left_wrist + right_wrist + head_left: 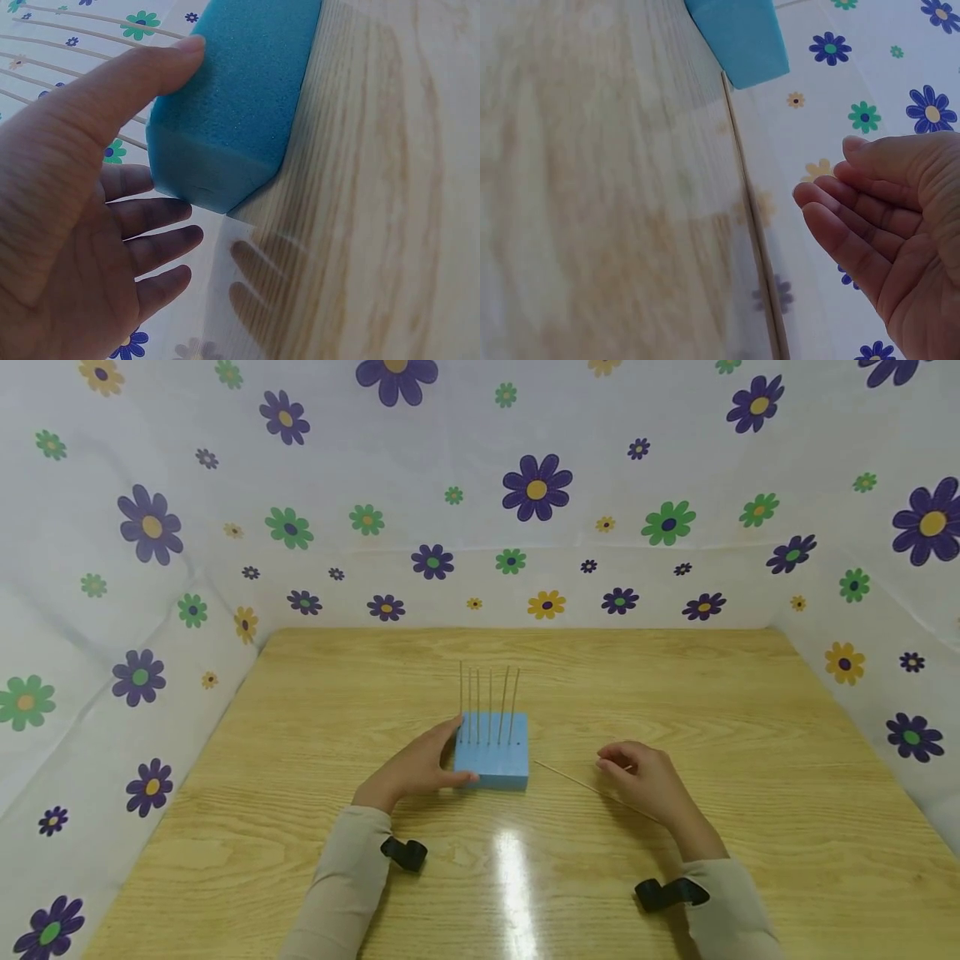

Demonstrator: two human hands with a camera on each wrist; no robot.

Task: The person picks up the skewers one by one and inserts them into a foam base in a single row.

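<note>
A light blue foam block (491, 766) sits on the table, with several thin wooden sticks (491, 706) upright in a row of holes across its top. At its left side my left hand (416, 766) rests on it. The thumb touches the block near its front edge, and the other fingers extend loosely along the left end in the left wrist view. One more thin stick (744, 172) lies on the table to the right of the block, one end near it. Just over that stick hovers my right hand (648, 781), its fingers loosely bent and holding nothing.
The wood-grain table (360, 693) carries the block and the loose stick. White sheeting with printed flowers (420, 468) encloses the back and both sides. Black straps (408, 854) with small devices are on both wrists.
</note>
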